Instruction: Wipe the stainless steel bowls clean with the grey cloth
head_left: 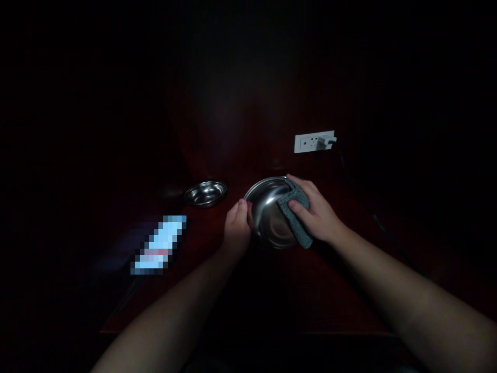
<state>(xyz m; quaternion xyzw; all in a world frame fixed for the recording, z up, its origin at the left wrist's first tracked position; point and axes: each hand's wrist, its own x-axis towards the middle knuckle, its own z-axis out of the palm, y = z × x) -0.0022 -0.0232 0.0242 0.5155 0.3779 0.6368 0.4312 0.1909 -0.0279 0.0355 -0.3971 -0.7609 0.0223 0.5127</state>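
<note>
A shiny metal bowl (pixel 267 212) is tilted toward me between my two hands, above the dark red table. My left hand (pixel 237 228) grips its left rim, thumb on the near side and the other fingers mostly hidden behind. On the right side, my right hand (pixel 316 210) is closed on a folded grey-green cloth (pixel 297 215), which lies over the bowl's right rim and inner wall. The right thumb presses the cloth against the bowl.
A second, shallower metal bowl (pixel 205 194) rests on the table (pixel 272 300) at the left. Nearer me is a bright, pixelated rectangular screen (pixel 161 246). A white wall socket (pixel 313 142) holds a plug with a dark cable. Surroundings are very dark.
</note>
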